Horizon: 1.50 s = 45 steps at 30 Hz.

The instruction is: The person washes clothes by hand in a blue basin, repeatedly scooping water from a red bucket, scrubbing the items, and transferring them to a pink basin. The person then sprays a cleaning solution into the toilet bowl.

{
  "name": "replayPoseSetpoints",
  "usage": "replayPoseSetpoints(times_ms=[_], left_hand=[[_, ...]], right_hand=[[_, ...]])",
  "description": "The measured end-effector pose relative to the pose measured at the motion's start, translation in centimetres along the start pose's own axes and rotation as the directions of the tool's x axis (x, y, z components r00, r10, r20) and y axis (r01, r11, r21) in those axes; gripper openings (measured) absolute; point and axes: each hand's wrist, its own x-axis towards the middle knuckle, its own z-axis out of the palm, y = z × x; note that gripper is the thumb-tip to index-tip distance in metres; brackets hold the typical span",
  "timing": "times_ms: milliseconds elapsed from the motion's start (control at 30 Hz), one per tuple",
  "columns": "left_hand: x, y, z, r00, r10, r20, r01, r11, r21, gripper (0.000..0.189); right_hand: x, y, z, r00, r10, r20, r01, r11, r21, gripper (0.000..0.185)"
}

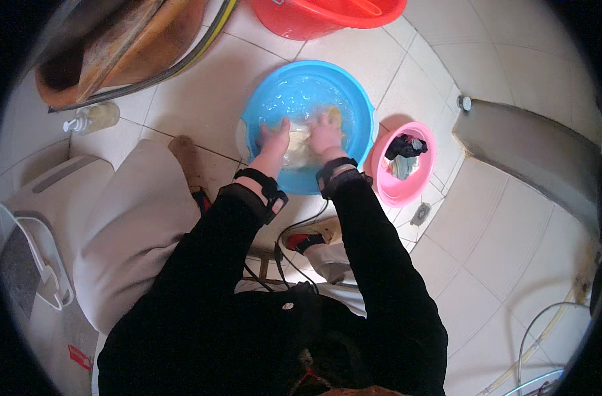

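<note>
A round blue plastic basin (261,91) with water in it stands on the tiled floor before me. Both hands are inside it, at a pale cream cloth (297,148) in the water. My left hand (275,138) is at the cloth's left side, fingers pointing away from me; whether it grips the cloth cannot be made out. On the right side, my right hand (325,133) touches the cloth, with a yellowish piece (335,116) by its fingertips. That hand is blurred and its grip is unclear. Both wrists bear black bands.
Right of the basin is a pink basin (404,192) holding dark and pale cloths. A red bucket (301,24) stands beyond. At the left are a pump bottle (100,119), a hose (182,64) and a brown container (127,59). A floor drain (420,214) lies near the right wall.
</note>
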Motion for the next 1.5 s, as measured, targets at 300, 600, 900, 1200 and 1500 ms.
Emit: replayPoseSetpoints(times_ms=[300, 600, 900, 1200, 1500], left_hand=[[-2.1, 3.3, -0.1, 0.711, 0.181, 0.679, 0.386, 0.707, -0.593, 0.084], [-2.8, 2.3, 2.6, 0.712, 0.395, 0.581, 0.163, 0.712, -0.684, 0.033], [2.2, 3.8, -1.5, 0.864, 0.494, 0.098, -0.503, 0.843, 0.192, 0.082], [-0.6, 5.3, -0.8, 0.857, -0.198, 0.475, 0.39, 0.853, -0.347, 0.078], [-7.6, 5.9, 4.0, 0.727, 0.329, 0.603, 0.237, 0.704, -0.67, 0.033]], right_hand=[[-8.9, -3.8, -9.4, 0.984, 0.165, -0.07, -0.01, 0.442, 0.897, 0.026], [-4.7, -1.6, -9.2, 0.867, 0.393, -0.307, -0.056, 0.688, 0.724, 0.039], [-0.7, 0.6, -2.6, 0.889, 0.341, -0.306, -0.288, 0.935, 0.207, 0.046], [-0.8, -1.7, -4.6, 0.974, 0.095, -0.205, 0.003, 0.901, 0.434, 0.051], [-10.8, -0.7, -11.5, 0.879, 0.412, -0.241, 0.338, -0.181, 0.924, 0.044]])
